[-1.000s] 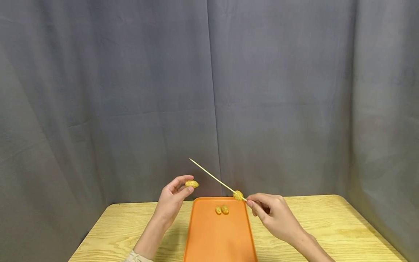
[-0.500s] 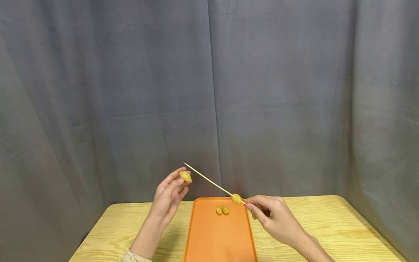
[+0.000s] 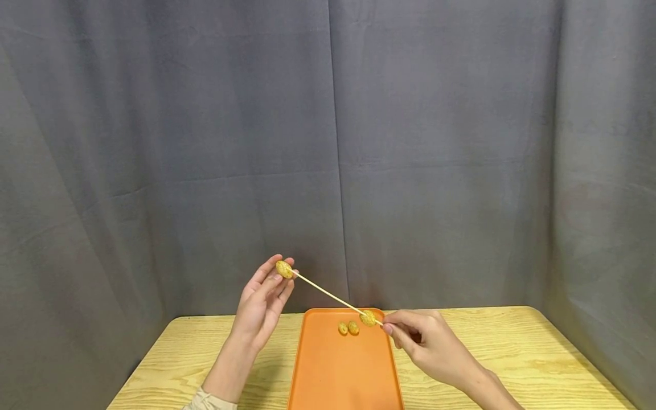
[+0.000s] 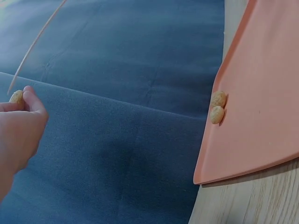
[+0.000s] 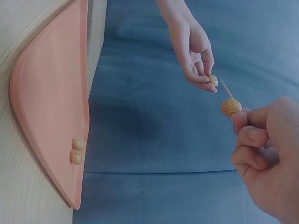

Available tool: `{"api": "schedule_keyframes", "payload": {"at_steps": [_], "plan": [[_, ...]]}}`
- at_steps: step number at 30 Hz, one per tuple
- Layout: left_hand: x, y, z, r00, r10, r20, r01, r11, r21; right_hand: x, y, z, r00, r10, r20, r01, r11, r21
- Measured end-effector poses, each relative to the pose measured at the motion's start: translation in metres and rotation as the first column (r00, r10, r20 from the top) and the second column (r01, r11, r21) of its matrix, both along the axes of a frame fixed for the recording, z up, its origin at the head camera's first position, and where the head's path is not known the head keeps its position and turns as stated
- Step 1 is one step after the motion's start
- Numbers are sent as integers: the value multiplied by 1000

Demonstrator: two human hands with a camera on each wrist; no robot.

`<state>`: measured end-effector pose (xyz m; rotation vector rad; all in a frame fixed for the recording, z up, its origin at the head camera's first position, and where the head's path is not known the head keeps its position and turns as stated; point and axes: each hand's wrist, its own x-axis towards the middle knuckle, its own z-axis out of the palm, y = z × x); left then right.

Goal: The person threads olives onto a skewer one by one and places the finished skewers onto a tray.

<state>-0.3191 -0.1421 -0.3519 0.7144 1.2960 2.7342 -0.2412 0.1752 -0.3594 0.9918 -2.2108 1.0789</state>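
Note:
My left hand (image 3: pixel 260 304) pinches a small yellow-brown potato (image 3: pixel 284 269) between thumb and fingertips, raised to the left of the orange tray. My right hand (image 3: pixel 433 344) grips the near end of a thin wooden skewer (image 3: pixel 328 292), which slants up to the left. A second potato (image 3: pixel 368 318) is threaded on the skewer just ahead of the right fingertips. In the head view the skewer's point overlaps the left hand's potato. The right wrist view shows a narrow gap between the skewer tip (image 5: pixel 224 85) and that potato (image 5: pixel 213 80).
Two smaller potatoes (image 3: pixel 348 328) lie side by side on the orange tray (image 3: pixel 344 370), near its far edge. Under the tray is a light wooden table (image 3: pixel 502 341) with rounded far corners. A grey curtain (image 3: pixel 435 171) hangs behind and along both sides.
The left hand has risen and moved slightly left, turning its potato to face the skewer. The right hand has lowered slightly, and the skewer's tip has come up to that potato.

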Motion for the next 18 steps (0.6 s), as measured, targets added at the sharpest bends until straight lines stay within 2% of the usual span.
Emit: {"api": "schedule_keyframes", "payload": {"at_steps": [7, 15, 18], "plan": [[0, -2, 2, 1000, -9, -8, 9, 999, 47, 0, -1, -1, 1000, 9, -1, -9, 1000, 19], [1, -4, 2, 1000, 8, 19, -9, 998, 54, 4, -5, 3, 1000, 9, 4, -9, 999, 33], [2, -5, 2, 1000, 21, -1, -21, 999, 34, 4, -5, 2, 1000, 8, -7, -8, 1000, 29]]}}
